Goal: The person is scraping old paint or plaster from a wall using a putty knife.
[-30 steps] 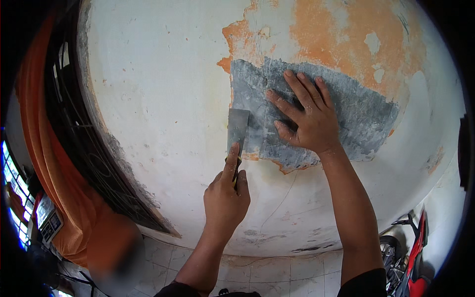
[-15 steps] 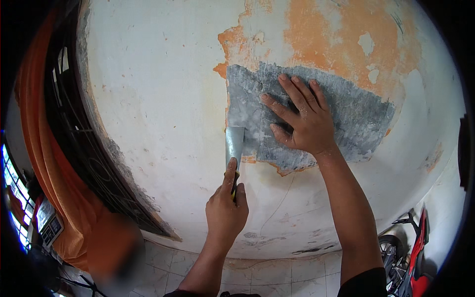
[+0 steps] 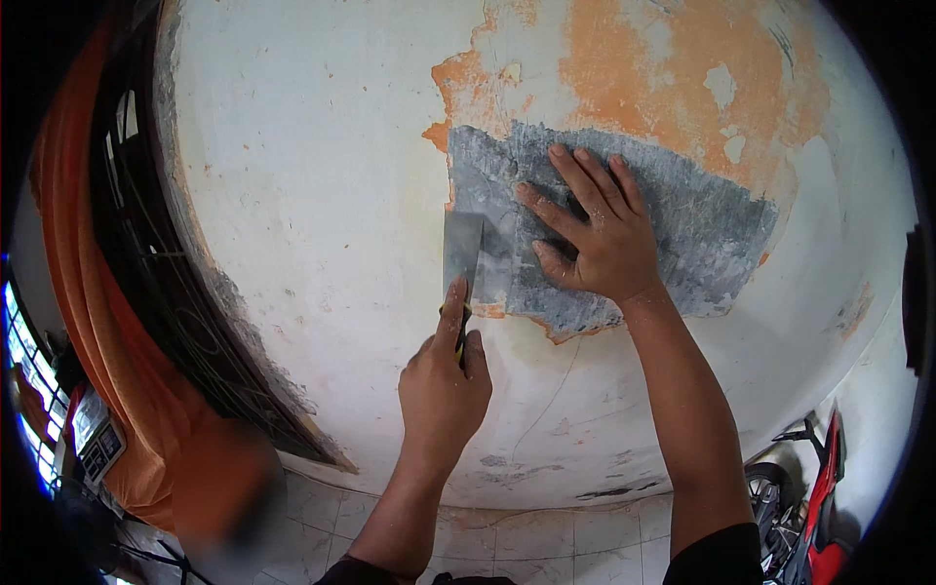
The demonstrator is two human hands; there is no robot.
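Note:
My left hand (image 3: 444, 385) is closed round the black and yellow handle of a putty knife (image 3: 463, 249), index finger stretched along it toward the blade. The wide metal blade points up and lies at the left border of a bare grey patch (image 3: 702, 219) on the wall. Flat on that patch rests my right hand (image 3: 604, 244), its fingers spread and dusted with white specks. White paint (image 3: 302, 166) covers the wall left of the blade. Above the patch, orange paint (image 3: 673, 68) shows through in worn areas with ragged edges.
A dark window grille (image 3: 146, 253) and an orange curtain (image 3: 107, 341) stand at the left, beside a rough, chipped wall edge. Pale floor tiles (image 3: 536, 536) run along the wall's foot. A red and black motorcycle (image 3: 819, 507) is at the lower right.
My left hand has moved slightly up with the putty knife, and its blade sits higher along the grey patch's left border. My right hand has stayed in place.

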